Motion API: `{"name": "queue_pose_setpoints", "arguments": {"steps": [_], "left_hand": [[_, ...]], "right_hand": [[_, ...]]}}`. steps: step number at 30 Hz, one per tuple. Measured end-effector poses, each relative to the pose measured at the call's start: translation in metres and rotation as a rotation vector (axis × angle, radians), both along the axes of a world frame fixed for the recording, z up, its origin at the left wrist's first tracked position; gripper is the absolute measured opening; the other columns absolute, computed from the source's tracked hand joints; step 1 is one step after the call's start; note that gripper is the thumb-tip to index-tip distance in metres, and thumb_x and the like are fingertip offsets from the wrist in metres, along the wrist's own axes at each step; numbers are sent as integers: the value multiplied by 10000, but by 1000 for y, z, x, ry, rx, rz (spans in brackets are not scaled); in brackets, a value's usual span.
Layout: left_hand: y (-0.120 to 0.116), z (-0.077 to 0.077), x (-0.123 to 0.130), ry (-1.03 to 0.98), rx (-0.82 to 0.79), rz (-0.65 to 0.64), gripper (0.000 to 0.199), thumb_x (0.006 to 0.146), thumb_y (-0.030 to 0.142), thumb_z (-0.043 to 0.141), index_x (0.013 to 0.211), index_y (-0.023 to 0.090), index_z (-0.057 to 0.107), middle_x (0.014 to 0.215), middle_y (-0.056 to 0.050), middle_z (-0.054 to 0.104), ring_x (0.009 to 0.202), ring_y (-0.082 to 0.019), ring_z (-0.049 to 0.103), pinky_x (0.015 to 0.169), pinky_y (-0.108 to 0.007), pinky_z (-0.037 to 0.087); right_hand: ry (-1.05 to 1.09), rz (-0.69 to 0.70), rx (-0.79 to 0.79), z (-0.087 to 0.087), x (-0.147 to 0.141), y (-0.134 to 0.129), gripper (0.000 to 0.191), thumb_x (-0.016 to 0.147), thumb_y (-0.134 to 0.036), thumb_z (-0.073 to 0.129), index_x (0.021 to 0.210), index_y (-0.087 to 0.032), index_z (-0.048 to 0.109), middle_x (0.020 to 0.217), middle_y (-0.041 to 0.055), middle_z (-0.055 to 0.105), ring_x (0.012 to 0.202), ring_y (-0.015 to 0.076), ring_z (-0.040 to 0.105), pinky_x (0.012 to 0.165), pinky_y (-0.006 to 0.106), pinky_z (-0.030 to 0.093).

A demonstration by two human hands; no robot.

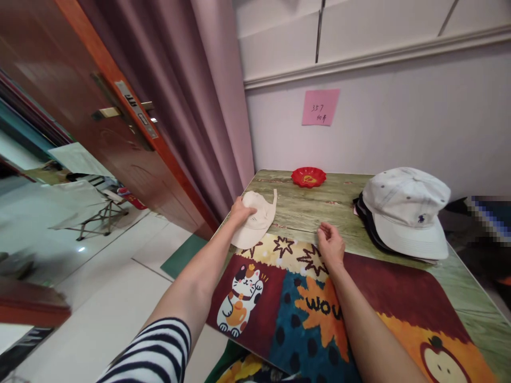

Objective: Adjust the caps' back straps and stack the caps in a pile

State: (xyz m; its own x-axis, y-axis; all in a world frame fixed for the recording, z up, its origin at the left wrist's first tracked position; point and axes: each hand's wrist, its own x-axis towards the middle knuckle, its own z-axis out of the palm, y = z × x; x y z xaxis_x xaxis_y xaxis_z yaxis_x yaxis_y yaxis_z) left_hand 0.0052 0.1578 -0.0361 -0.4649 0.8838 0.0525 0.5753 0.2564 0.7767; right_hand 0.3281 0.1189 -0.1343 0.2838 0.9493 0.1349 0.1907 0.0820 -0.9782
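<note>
My left hand [241,213] is closed on a cream baseball cap [259,215] at the table's left edge. The cap lies with its brim toward me, and its back strap sticks up at the far right side. My right hand [331,246] rests over the far edge of a colorful mat [311,298], fingers loosely curled and apart, with nothing in it. To its right stands a stack of caps, a white cap [407,207] on top with dark ones under it.
A red scalloped dish [308,177] sits at the back of the wood-patterned table [295,205]. A pink note [320,107] is stuck on the wall behind. On the left are a purple curtain [199,80], an open wooden door [99,133] and a folding stool [85,202].
</note>
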Motion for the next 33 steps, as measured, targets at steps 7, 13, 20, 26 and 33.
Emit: {"name": "queue_pose_setpoints", "arguments": {"steps": [7,13,20,26,33], "left_hand": [[-6,48,65,-171,328,-267,680,659,274,848,1241,139,522,1227,-125,664,1083,-269,649,903,-355,536],[-33,60,132,-185,487,-662,681,639,456,881,1153,185,525,1107,-69,665,1010,-257,660,831,-351,550],[-37,25,152,183,826,-664,749,703,442,861,1293,222,456,1448,-178,525,1377,-350,501,1116,-516,426],[-80,-15,138,402,753,-558,667,739,621,770,1165,178,509,1405,-228,552,1338,-367,515,1126,-571,363],[-108,32,144,332,661,-414,184,970,333,514,909,203,629,1030,-99,694,1003,-230,637,911,-374,482]], "right_hand": [[451,292,-252,27,0,1,434,831,-564,689,1076,-206,675,1146,129,745,1062,265,720,984,427,557],[868,596,-135,85,18,-7,633,827,-756,598,1180,-238,685,1208,92,743,1179,277,673,976,429,568],[759,223,223,112,50,-1,421,623,-361,911,979,-252,715,1009,10,785,945,202,721,888,354,575],[548,300,138,115,63,-6,424,660,-495,873,956,-218,747,906,24,759,813,186,680,769,311,547],[209,615,3,136,68,-26,383,717,-512,824,829,-166,703,749,7,677,651,136,565,597,251,425]]}}
